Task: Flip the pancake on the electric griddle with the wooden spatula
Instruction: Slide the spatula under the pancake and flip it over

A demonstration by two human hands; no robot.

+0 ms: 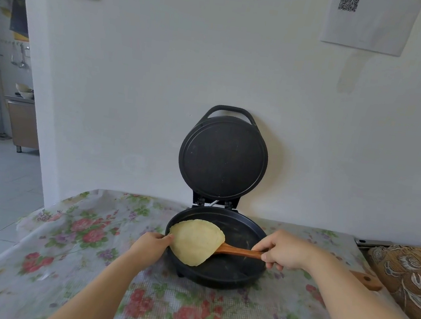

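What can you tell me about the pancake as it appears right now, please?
The pancake is a thin, pale yellow, roughly round sheet without visible browning. It sits tilted over the left part of the griddle's lower pan, carried on the wooden spatula held by the right hand, while the left hand touches its left edge.

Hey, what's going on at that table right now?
A person is partway through turning a pancake on an open electric griddle. The right hand grips the handle of a wooden spatula whose blade is under the pancake, lifting it off the plate. The left hand steadies the pancake's left edge with its fingertips. The griddle's lid stands upright against the wall, on a table with a floral cloth.
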